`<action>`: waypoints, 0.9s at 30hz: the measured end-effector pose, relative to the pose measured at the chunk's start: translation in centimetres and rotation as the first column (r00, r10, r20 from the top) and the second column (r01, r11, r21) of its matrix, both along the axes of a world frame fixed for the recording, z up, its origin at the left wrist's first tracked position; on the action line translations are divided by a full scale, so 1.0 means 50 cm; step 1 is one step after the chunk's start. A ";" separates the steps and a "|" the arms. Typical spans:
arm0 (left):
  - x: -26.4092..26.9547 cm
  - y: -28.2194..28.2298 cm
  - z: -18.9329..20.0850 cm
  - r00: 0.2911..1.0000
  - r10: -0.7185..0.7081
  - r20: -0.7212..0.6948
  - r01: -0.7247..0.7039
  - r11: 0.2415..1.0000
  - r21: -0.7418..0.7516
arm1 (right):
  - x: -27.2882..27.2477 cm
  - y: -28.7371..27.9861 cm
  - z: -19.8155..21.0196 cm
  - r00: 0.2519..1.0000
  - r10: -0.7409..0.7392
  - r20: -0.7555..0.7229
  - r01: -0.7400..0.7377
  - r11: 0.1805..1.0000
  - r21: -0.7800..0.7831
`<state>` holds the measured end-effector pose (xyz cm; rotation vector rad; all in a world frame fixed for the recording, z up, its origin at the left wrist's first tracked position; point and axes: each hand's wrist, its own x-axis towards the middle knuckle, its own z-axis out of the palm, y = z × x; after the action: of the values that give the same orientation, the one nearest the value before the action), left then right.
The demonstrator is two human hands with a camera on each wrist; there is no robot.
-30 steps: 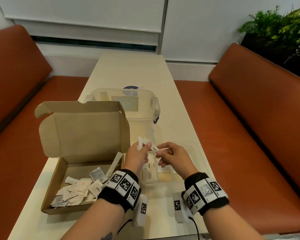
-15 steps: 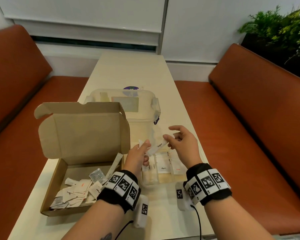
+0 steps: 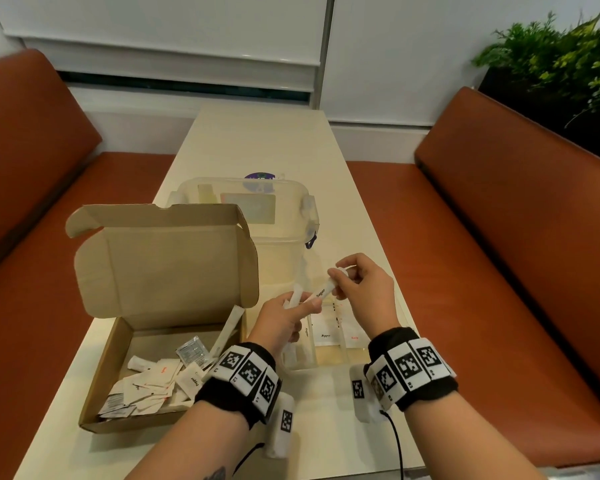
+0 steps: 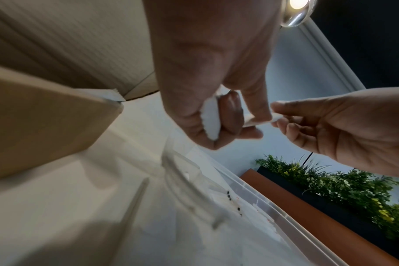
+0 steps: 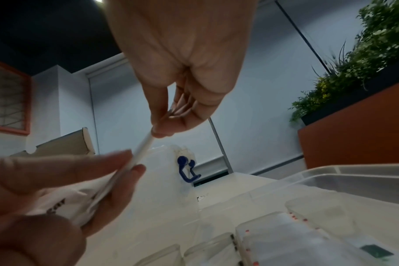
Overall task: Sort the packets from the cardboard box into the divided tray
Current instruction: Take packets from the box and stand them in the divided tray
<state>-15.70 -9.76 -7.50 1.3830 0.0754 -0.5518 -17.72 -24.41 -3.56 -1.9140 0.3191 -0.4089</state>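
Observation:
The open cardboard box [image 3: 101,368] sits at the left with several white packets [image 3: 153,379] on its floor. Right of it is the clear divided tray [image 3: 326,362], with Pepper and Salt packets in its compartments. Above the tray my left hand [image 3: 302,304] grips a small bunch of white packets [image 4: 211,120]. My right hand [image 3: 336,275] pinches the upper end of a white stick packet marked Sugar [image 3: 321,292], while the left fingertips still touch its lower end. In the right wrist view the stick packet [image 5: 141,149] slants between the two hands above the tray [image 5: 285,234].
The box lid [image 3: 174,265] stands upright beside my left hand. A clear lidded plastic container [image 3: 257,216] with a blue latch is behind the box and tray. A long stick packet [image 3: 227,330] leans on the box's right wall. Orange benches flank the narrow table [image 3: 257,143].
My right hand has moved up and to the right, drawing the Sugar stick out from the bunch in my left hand. The left hand has dropped slightly over the tray.

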 end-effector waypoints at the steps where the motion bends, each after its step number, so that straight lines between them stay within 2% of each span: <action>1: 0.000 0.000 -0.001 1.000 0.006 0.008 -0.006 1.000 0.006 | -0.001 -0.001 0.000 1.000 0.011 -0.012 -0.011 1.000 0.012; 5: 0.001 0.001 -0.002 0.997 0.067 0.039 -0.068 0.997 0.036 | -0.007 -0.005 -0.006 0.994 0.061 -0.088 -0.060 0.998 0.013; 10: 0.010 0.000 -0.005 0.968 0.247 0.038 -0.248 0.968 0.029 | -0.020 -0.005 -0.019 0.974 0.119 -0.191 -0.125 0.992 -0.025; 14: 0.016 0.003 -0.016 0.981 0.177 0.076 -0.184 0.976 0.115 | -0.028 0.007 -0.028 0.946 0.202 -0.252 -0.211 0.978 -0.007; 19: 0.023 0.008 -0.024 0.966 0.200 0.164 -0.235 0.943 0.237 | -0.024 0.015 -0.040 0.949 0.102 -0.297 -0.130 0.988 -0.077; 23: 0.026 0.012 -0.024 0.952 0.257 0.164 -0.291 0.928 0.234 | -0.024 0.041 -0.057 0.925 0.094 -0.368 -0.160 0.975 -0.153; 27: 0.026 0.018 -0.021 0.956 0.244 0.165 -0.279 0.931 0.237 | -0.020 0.079 -0.077 0.903 0.138 -0.407 -0.220 0.962 -0.161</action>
<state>-14.40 -8.87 -8.58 1.6305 0.2276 -0.2288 -18.75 -20.47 -7.40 -2.2039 0.3686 0.0770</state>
